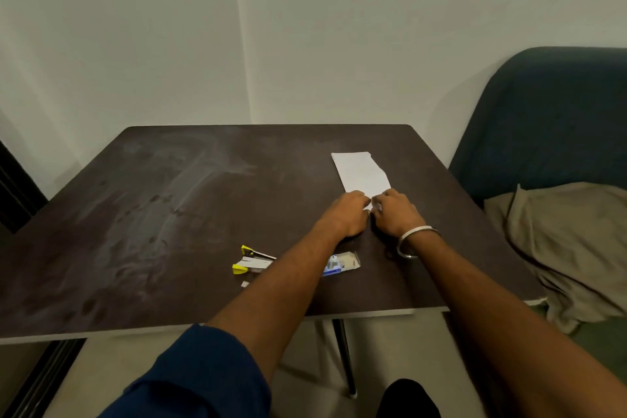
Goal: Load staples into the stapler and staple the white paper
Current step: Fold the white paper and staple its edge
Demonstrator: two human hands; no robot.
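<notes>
A strip of white paper (361, 171) lies on the right half of the dark table (169, 207). Both hands meet at its near end: my left hand (347, 214) and my right hand (395, 215) pinch the paper's near edge between their fingertips. A yellow and silver stapler (251, 261) lies hinged open near the table's front, left of my left forearm. A small staple box (341, 263) sits just right of that forearm, partly hidden by it. A tiny pale bit (245, 283) lies in front of the stapler.
A dark blue armchair (549, 119) with a beige cloth (570, 248) stands right of the table. The wall is close behind the table. A table leg (344, 356) shows under the front edge. My right wrist wears a metal bangle (415, 241).
</notes>
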